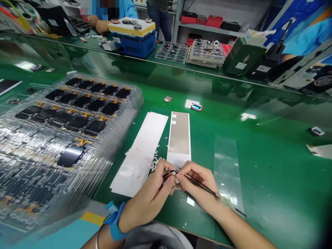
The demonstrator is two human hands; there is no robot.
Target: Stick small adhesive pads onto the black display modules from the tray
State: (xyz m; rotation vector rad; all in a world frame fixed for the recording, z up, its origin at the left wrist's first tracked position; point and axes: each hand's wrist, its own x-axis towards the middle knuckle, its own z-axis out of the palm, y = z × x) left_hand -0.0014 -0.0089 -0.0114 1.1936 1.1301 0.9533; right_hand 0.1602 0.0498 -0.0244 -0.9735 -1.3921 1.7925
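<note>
Close to the bench's front edge, my left hand [157,188] pinches a small screen part with an orange flex cable [175,179]. Its fingers hide most of the part, but some white surface shows. My right hand [198,178] is closed on dark tweezers [204,187], which slant back past the wrist. Its fingertips meet the part beside my left fingers. Just beyond the hands lies a white-edged sheet of grey stickers [180,136]. White paper strips [145,148] lie to the left, with tiny white scraps [155,160] between.
Stacked clear trays [103,148] of black screens fill the left side. A clear plastic sheet [227,166] lies right of my hands. Farther off are a small watch-like case [196,106] and a small square part [167,99]. A blue box [137,43] stands across the bench near a co-worker [127,9].
</note>
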